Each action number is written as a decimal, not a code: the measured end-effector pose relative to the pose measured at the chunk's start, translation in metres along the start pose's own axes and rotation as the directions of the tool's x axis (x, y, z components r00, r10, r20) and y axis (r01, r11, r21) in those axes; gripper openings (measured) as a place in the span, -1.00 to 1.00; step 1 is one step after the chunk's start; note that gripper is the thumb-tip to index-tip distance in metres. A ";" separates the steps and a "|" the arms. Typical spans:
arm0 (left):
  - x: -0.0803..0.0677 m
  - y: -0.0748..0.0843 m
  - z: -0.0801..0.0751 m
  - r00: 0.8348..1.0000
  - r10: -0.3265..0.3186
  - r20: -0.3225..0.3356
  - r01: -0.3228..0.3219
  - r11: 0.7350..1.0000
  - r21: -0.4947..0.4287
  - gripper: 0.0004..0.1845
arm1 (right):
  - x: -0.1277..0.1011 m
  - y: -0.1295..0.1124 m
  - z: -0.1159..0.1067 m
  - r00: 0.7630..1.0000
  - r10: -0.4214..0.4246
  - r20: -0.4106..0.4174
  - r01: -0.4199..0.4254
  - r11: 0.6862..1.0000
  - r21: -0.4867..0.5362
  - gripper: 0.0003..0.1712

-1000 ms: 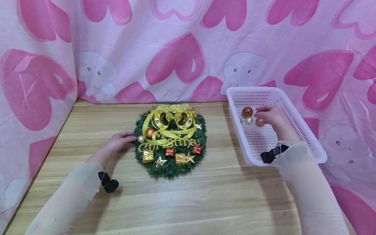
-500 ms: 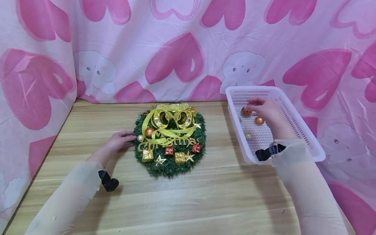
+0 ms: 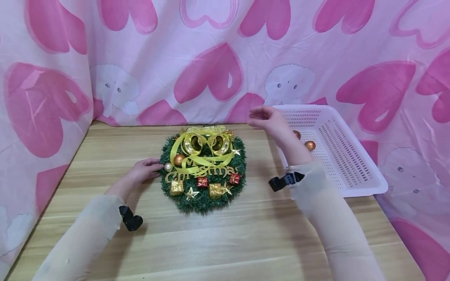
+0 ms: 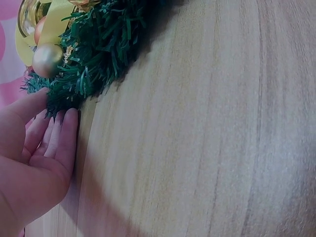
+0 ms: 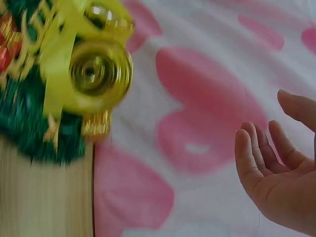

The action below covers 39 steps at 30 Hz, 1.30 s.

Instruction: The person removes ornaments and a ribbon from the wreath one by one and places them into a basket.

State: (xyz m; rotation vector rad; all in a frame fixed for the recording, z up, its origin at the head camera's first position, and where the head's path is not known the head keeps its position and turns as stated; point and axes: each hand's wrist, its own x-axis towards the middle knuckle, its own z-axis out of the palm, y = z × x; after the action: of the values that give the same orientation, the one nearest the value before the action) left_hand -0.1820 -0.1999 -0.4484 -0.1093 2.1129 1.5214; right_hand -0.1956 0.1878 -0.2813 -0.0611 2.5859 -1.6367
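Observation:
A green Christmas wreath (image 3: 203, 173) with gold bells, a yellow ribbon and small gift boxes lies flat on the wooden table. My left hand (image 3: 147, 168) rests on the table with straight fingers touching the wreath's left edge, close to a pale gold ball (image 4: 48, 60). In the left wrist view the left hand's (image 4: 52, 123) fingertips meet the green needles (image 4: 98, 54). My right hand (image 3: 261, 118) hovers in the air between the wreath and the white basket (image 3: 351, 156), fingers relaxed. In the right wrist view the right hand's (image 5: 266, 143) palm is bare, with a gold bell (image 5: 96, 74) to its left.
Two copper-coloured balls (image 3: 310, 145) lie in the basket at the back right of the table (image 3: 225, 242). A pink heart-patterned cloth (image 3: 211, 62) closes off the back and both sides. Bare wood stretches in front of the wreath.
My right hand has lifted out of the basket and moved left, to above the wreath's right side. The left hand has stayed at the wreath's edge.

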 end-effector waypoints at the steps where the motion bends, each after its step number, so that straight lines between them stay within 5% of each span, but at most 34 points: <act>1: 0.000 0.000 0.000 1.000 0.001 -0.002 -0.001 1.000 -0.004 -0.33 | 0.001 -0.004 0.007 1.000 -0.009 0.013 0.009 1.000 0.008 -0.48; 10: -0.001 -0.002 -0.001 1.000 -0.009 -0.011 0.008 1.000 -0.025 -0.35 | 0.009 -0.012 0.060 0.990 -0.070 0.127 0.052 0.989 0.137 -0.52; 20: -0.001 -0.002 0.001 1.000 0.006 -0.015 -0.007 0.999 -0.054 -0.34 | 0.017 -0.006 0.111 0.978 -0.069 0.199 0.039 0.988 0.152 -0.53; 39: 0.003 -0.004 0.002 0.999 0.023 -0.032 -0.025 0.997 -0.075 -0.35 | 0.027 0.022 0.175 0.968 -0.049 0.245 0.006 0.985 0.172 -0.48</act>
State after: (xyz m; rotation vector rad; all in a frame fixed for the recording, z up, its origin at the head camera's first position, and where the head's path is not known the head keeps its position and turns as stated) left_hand -0.1822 -0.1992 -0.4536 -0.1361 2.0881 1.6243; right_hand -0.2063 0.0377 -0.3774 -0.2741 2.2639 -1.7277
